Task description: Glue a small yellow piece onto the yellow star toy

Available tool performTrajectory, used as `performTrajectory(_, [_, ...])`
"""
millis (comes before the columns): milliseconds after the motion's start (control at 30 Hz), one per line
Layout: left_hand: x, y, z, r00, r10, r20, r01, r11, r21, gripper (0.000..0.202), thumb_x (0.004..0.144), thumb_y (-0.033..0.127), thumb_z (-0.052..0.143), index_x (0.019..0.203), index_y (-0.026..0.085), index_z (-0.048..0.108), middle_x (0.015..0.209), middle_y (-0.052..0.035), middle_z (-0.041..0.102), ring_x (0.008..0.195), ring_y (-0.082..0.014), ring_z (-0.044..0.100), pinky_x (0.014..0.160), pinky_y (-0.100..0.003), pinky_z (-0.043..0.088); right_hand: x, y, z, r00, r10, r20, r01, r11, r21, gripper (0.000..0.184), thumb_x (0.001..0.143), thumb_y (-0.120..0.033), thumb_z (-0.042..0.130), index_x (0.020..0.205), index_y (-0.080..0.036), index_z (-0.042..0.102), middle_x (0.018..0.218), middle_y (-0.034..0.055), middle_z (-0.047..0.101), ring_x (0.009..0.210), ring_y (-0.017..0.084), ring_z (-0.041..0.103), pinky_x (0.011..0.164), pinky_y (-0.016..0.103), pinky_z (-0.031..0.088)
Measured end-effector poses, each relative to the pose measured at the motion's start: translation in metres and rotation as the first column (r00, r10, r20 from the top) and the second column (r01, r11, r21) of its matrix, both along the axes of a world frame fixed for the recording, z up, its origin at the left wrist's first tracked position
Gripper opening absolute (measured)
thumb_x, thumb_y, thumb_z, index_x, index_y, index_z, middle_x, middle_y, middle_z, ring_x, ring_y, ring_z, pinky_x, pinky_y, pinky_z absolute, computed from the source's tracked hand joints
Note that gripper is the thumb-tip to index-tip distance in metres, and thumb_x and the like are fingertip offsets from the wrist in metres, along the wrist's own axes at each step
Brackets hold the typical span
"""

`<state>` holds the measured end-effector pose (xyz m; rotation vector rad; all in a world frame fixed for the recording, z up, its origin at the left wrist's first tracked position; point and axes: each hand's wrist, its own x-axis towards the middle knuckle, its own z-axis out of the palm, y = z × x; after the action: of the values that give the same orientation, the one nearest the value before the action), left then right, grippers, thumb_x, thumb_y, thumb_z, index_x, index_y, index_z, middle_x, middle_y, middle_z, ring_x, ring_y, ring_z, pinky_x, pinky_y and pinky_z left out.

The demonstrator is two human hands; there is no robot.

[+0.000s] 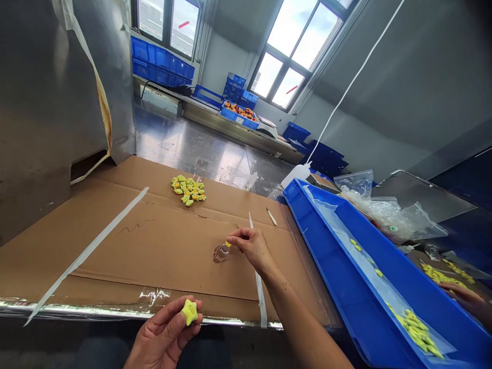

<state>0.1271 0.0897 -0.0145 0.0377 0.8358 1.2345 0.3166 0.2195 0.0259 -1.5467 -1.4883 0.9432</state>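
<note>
We are pinching a yellow star-shaped piece (189, 312) between the thumb and fingertips of our left hand (163, 333), holding it low, just past the front edge of a cardboard sheet (154, 246) taped down with white strips. Our right hand (251, 248) is drawn together above the sheet, its fingertips (232, 236) pinching a small yellow piece (228, 244) right at the neck of a small clear glass vial (221, 253). The vial is lying tilted on the cardboard, though we cannot tell whether the yellow piece is going into it.

A heap of yellow pieces (188, 189) is sitting farther along the cardboard, well apart from both hands, and a small white-handled blade (271, 217) is lying near its far edge. Just beside our right forearm, a blue plastic tray (346, 256) lined with clear film is holding more yellow pieces (415, 330) — and past it, another person's hand (461, 294) is reaching close to a further yellow batch (442, 274). Blue crates (161, 61) are lining the far bench.
</note>
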Motion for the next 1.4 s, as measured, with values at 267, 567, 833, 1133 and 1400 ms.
performTrajectory(267, [0.001,0.001,-0.001,1.000,-0.006,-0.028,0.006,1.000,-0.003,0.037,0.039,0.022,0.092,0.071,0.013,0.077,0.075,-0.0125,0.077,0.061,-0.0191,0.070,0.059,-0.021,0.059,0.003,0.001,-0.001,0.999,-0.045,-0.017,0.046,0.998,0.033,0.016,0.061,-0.032,0.070,0.060,-0.016,0.070,0.050,-0.0021,0.052,0.048,0.011,0.037,0.046,0.024,0.026])
performTrajectory(567, [0.003,0.001,0.001,1.000,0.003,-0.027,-0.002,1.000,0.007,0.037,0.040,0.021,0.092,0.073,0.013,0.076,0.079,-0.0114,0.077,0.062,-0.0192,0.070,0.059,-0.021,0.059,-0.007,-0.036,0.041,0.972,-0.014,-0.236,0.029,0.998,0.060,0.018,0.068,-0.033,0.074,0.066,-0.015,0.070,0.056,-0.0008,0.055,0.052,0.010,0.039,0.050,0.023,0.031])
performTrajectory(833, [0.003,0.000,0.017,0.999,-0.014,0.047,0.011,0.998,0.054,0.034,0.039,0.022,0.092,0.069,0.016,0.077,0.074,-0.0076,0.077,0.058,-0.0182,0.070,0.055,-0.018,0.058,-0.044,-0.101,0.050,0.850,-0.007,-0.526,-0.042,0.996,-0.081,0.016,0.067,-0.030,0.081,0.070,-0.017,0.072,0.060,-0.0005,0.056,0.050,0.007,0.039,0.046,0.018,0.030])
performTrajectory(1133, [0.001,-0.006,0.025,0.998,0.035,0.054,-0.043,0.988,0.149,0.034,0.034,0.024,0.093,0.065,0.021,0.076,0.070,-0.0029,0.076,0.060,-0.0156,0.068,0.058,-0.017,0.057,-0.068,-0.118,0.038,0.830,0.006,-0.558,-0.097,0.986,-0.133,0.020,0.066,-0.034,0.082,0.067,-0.017,0.073,0.060,-0.0016,0.052,0.048,0.007,0.042,0.045,0.019,0.030])
performTrajectory(1400, [0.001,-0.007,0.028,0.998,0.056,0.035,-0.061,0.983,0.172,0.033,0.034,0.026,0.093,0.063,0.020,0.076,0.069,-0.0017,0.075,0.059,-0.0135,0.065,0.058,-0.017,0.055,-0.068,-0.122,0.038,0.880,0.088,-0.466,-0.124,0.991,-0.045,0.009,0.071,-0.030,0.078,0.071,-0.021,0.075,0.066,0.0009,0.056,0.060,0.014,0.052,0.054,0.024,0.039])
